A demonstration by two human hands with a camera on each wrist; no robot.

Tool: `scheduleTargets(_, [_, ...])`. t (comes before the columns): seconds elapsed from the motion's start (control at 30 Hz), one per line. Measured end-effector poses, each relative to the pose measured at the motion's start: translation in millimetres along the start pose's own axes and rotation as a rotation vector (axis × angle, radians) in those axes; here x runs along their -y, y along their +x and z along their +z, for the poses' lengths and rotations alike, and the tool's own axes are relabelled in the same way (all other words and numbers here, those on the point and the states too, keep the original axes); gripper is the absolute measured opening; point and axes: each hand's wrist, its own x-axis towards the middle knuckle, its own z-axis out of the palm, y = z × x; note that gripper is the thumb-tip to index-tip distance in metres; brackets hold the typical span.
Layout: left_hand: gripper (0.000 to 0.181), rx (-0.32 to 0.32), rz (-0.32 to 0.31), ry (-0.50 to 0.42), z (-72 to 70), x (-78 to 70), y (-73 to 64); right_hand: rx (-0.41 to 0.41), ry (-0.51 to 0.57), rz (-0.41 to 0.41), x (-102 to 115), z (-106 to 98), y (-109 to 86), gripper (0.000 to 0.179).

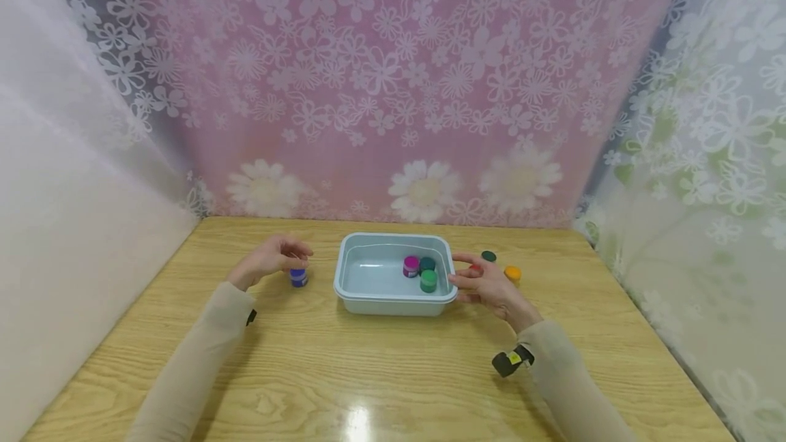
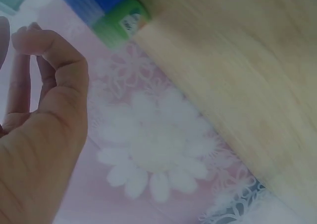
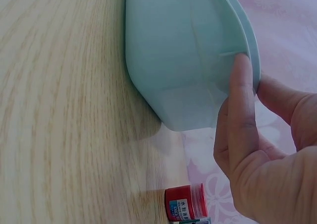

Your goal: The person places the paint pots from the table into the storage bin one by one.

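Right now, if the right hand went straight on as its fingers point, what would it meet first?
The pale blue basin: the right hand touches its rim, though some fingers might pass over it.

on the label [image 3: 179,210] of the red paint jar [image 3: 185,193] the chinese characters 水粉 can be read; the smaller print there cannot. marks on the green jar [image 2: 110,33] are too blurred, those on the blue jar [image 1: 298,278] too small.
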Motion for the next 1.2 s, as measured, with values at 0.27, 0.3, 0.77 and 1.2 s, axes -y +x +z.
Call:
scheduleTargets(0.27, [0.041, 0.019, -0.029, 0.029, -5.7, 8.7, -7.3, 0.0, -0.003, -0.003, -2, 0, -0.2, 0.067])
scheduleTargets(0.3, [0.042, 0.022, -0.03, 0.035, -6.0, 9.2, -7.6, 0.0, -0.002, -0.005, -2, 0, -0.3, 0.067])
scheduleTargets(0.77, [0.044, 0.068, -0.074, 0.035, -9.9, 20.5, -7.8, 0.008, -0.005, -0.02, -1, -1, 0.7, 0.068])
scheduleTargets(1.2, [0.045, 0.176, -0.063, 0.015, -11.0, 25.5, -10.0, 0.002, -0.008, -0.005, -1, 0, 0.9, 0.068])
